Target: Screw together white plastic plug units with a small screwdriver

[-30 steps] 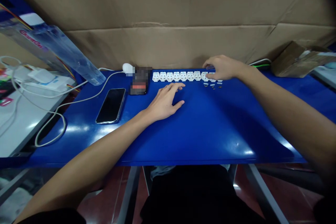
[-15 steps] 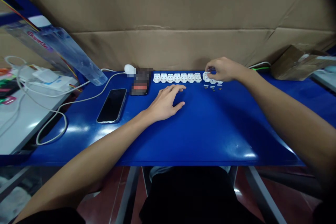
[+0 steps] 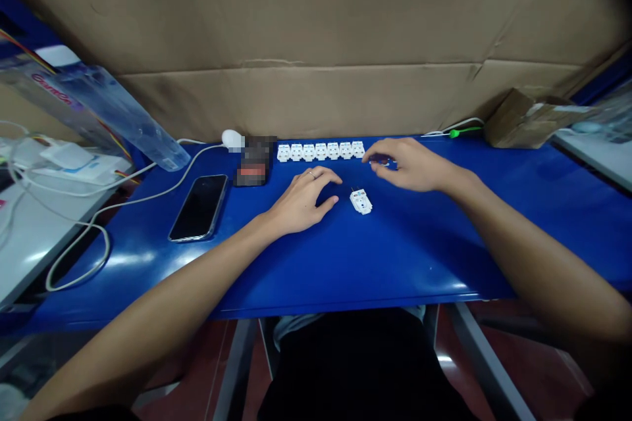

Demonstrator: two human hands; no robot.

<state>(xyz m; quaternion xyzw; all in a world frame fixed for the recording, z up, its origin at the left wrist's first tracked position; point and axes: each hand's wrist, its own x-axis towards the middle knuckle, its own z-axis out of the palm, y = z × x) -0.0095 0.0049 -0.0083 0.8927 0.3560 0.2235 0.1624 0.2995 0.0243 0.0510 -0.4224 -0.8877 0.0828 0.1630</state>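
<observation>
A white plastic plug-like piece (image 3: 361,201) with thin pins lies alone on the blue table between my hands. My left hand (image 3: 305,200) rests just left of it, fingers loosely stretched and thumb apart, holding nothing. To the upper right, my right hand (image 3: 412,164) is over the spot with the small loose parts. Its fingers are curved, with a gap between them and the thumb, and I see nothing held there. A row of several similar white pieces (image 3: 320,151) stands along the back of the table. The right hand hides most of the small parts.
A phone (image 3: 198,208) and a partly blurred dark object (image 3: 253,168) lie at left, near a white cable (image 3: 106,237). A clear plastic bottle (image 3: 131,108) leans at the left. A cardboard box (image 3: 518,118) sits back right, against the cardboard wall (image 3: 296,13).
One white piece now lies nearer me, between my hands. My right hand has come away from the white pieces at the back, toward me, and its fingers have parted. The view has shifted slightly.
</observation>
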